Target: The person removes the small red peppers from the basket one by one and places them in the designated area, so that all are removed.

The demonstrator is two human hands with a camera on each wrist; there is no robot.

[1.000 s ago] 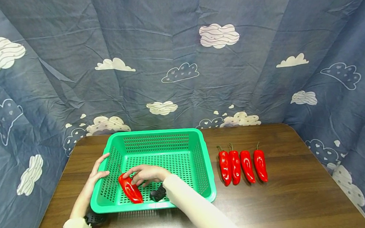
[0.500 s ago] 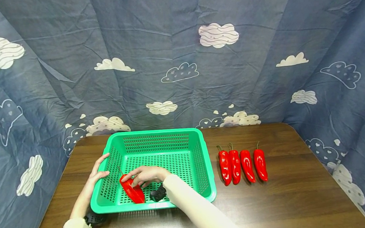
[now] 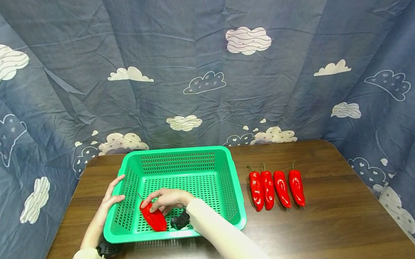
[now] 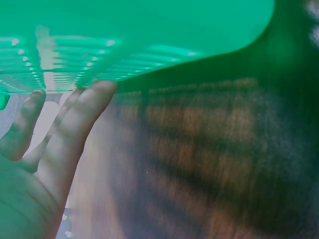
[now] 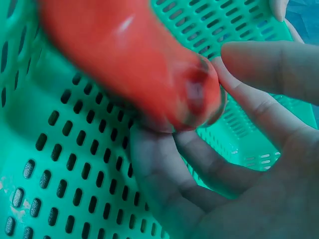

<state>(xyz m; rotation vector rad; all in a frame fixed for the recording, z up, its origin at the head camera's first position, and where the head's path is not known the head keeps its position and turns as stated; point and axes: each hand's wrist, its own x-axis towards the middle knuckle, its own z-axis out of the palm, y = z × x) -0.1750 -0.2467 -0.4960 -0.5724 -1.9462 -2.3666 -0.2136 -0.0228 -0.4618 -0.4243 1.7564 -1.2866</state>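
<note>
A green slotted plastic basket [image 3: 187, 233] stands on the table. Inside it, toward the front left, my right hand [image 3: 167, 199] holds a glossy red chili pepper [image 3: 155, 220] by its stem end. In the right wrist view, the fingers [image 5: 164, 169] curl under and around that end of the pepper [image 5: 114, 45], while the thumb lies close above. Its far tip runs out of that view. My left hand [image 3: 106, 200] rests against the basket's left side with its fingers extended. In the left wrist view, the fingertips [image 4: 102, 92] touch the underside area of the basket wall [image 4: 149, 25].
Several red peppers [image 3: 281, 189] lie side by side on the brown wooden table [image 3: 333, 217], right of the basket. Behind the table hangs a blue curtain [image 3: 205, 105] with cloud prints.
The held pepper has shifted slightly to the right within the basket, and its stem end has moved with it. My left hand and the basket have stayed in place.
</note>
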